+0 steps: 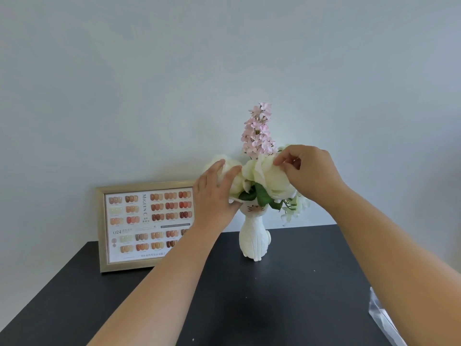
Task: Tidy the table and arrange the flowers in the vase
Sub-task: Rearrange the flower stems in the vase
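A white cat-shaped vase (254, 239) stands upright on the black table (287, 295) near the wall. It holds cream-white roses (268, 179), green leaves and a tall pink blossom spike (258, 129). My left hand (214, 196) rests with spread fingers against the left rose and the vase's rim. My right hand (306, 171) pinches the petals at the top of the right rose between thumb and fingers. Small white blooms (295, 208) droop below my right wrist.
A gold-framed nail-colour chart (139, 226) leans against the pale wall left of the vase, partly behind my left forearm. A clear plastic wrapper (384, 318) lies at the table's right edge. The table's left edge runs diagonally at the lower left.
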### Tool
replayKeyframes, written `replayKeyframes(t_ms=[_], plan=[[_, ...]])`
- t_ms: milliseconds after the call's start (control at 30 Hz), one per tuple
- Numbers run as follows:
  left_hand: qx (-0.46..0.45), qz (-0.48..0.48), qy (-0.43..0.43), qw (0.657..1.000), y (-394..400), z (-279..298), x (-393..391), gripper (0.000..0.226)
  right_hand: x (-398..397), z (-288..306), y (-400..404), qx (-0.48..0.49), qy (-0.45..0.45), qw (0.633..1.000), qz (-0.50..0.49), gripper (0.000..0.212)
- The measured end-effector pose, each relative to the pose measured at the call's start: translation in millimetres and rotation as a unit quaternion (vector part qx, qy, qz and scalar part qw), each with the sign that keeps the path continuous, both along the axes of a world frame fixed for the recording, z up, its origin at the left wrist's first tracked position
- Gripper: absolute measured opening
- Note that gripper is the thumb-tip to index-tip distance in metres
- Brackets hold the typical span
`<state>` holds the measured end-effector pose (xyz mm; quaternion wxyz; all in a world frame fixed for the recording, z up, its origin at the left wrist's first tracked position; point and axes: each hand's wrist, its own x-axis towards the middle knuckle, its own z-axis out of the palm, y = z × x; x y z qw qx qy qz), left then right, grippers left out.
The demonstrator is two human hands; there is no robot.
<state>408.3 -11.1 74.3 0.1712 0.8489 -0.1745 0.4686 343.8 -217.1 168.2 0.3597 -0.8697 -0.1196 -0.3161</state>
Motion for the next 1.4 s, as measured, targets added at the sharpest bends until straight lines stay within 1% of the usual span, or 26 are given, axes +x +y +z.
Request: replayKeyframes(t_ms=[33, 133, 200, 267, 433, 533, 667, 800, 833, 933, 1000, 1033, 1100, 1133, 1167, 1200, 1233, 1267, 1300, 1333, 1400], plan=[[-0.009, -0.010, -0.002, 1.000, 1, 2, 1, 0.081, 0, 0, -2, 0.004, 0.000, 1.000, 0.003, 0.033], [-0.049, -0.051, -0.007, 0.997, 6, 5, 4, 0.058, -1, -2, -6, 0.003, 0.000, 1.000, 0.007, 0.033], [-0.078, -0.073, 0.001, 0.994, 8, 5, 6, 0.050, -2, -5, -9, 0.005, -0.003, 1.000, 0.003, 0.032], [-0.093, -0.081, 0.017, 0.992, 9, 5, 7, 0.049, -2, -9, -10, 0.005, -0.007, 1.000, 0.000, 0.030], [-0.095, -0.097, 0.038, 0.990, 6, 6, 5, 0.047, -1, -13, -3, -0.007, -0.030, 1.000, -0.005, 0.027], [-0.095, -0.105, 0.055, 0.988, 5, 11, 1, 0.047, 2, -12, 6, -0.065, -0.060, 0.996, -0.004, 0.025], [-0.115, -0.152, 0.099, 0.977, 8, 15, -3, 0.044, 5, -16, 21, -0.125, -0.107, 0.986, 0.004, 0.027], [-0.132, -0.162, 0.119, 0.971, 12, 14, -2, 0.043, 10, -26, 31, -0.194, -0.098, 0.976, 0.007, 0.028], [-0.134, -0.160, 0.122, 0.970, 12, 13, -2, 0.043, 11, -29, 31, -0.198, -0.094, 0.976, 0.006, 0.028], [-0.141, -0.165, 0.123, 0.968, 14, 10, -1, 0.041, 8, -34, 27, -0.133, -0.114, 0.985, 0.002, 0.021], [-0.150, -0.173, 0.121, 0.966, 15, 11, -1, 0.038, 8, -37, 25, -0.115, -0.126, 0.985, -0.004, 0.023], [-0.153, -0.176, 0.121, 0.965, 15, 12, -2, 0.037, 9, -39, 22, -0.112, -0.114, 0.987, 0.006, 0.026], [-0.152, -0.183, 0.115, 0.965, 16, 13, -3, 0.040, 10, -41, 15, -0.107, -0.063, 0.990, 0.060, 0.030], [-0.154, -0.186, 0.111, 0.964, 18, 15, -4, 0.042, 10, -42, 10, -0.102, -0.054, 0.989, 0.089, 0.031], [-0.166, -0.189, 0.106, 0.962, 20, 16, -5, 0.045, 9, -43, 4, -0.079, -0.070, 0.989, 0.105, 0.030], [-0.190, -0.190, 0.102, 0.958, 23, 17, -4, 0.048, 9, -44, -2, -0.034, -0.108, 0.989, 0.098, 0.026], [-0.222, -0.188, 0.103, 0.951, 26, 19, -2, 0.051, 11, -45, -10, 0.028, -0.148, 0.986, 0.071, 0.021], [-0.259, -0.182, 0.113, 0.942, 29, 23, 1, 0.054, 14, -46, -18, 0.097, -0.166, 0.981, 0.036, 0.019], [-0.291, -0.173, 0.133, 0.932, 30, 27, 4, 0.056, 18, -46, -25, 0.167, -0.152, 0.974, 0.006, 0.021], [-0.312, -0.164, 0.163, 0.922, 32, 32, 9, 0.057, 24, -46, -30, 0.230, -0.110, 0.967, -0.011, 0.025], [-0.338, -0.157, 0.231, 0.899, 33, 41, 21, 0.055, 39, -47, -38, 0.316, 0.018, 0.948, 0.005, 0.034]])
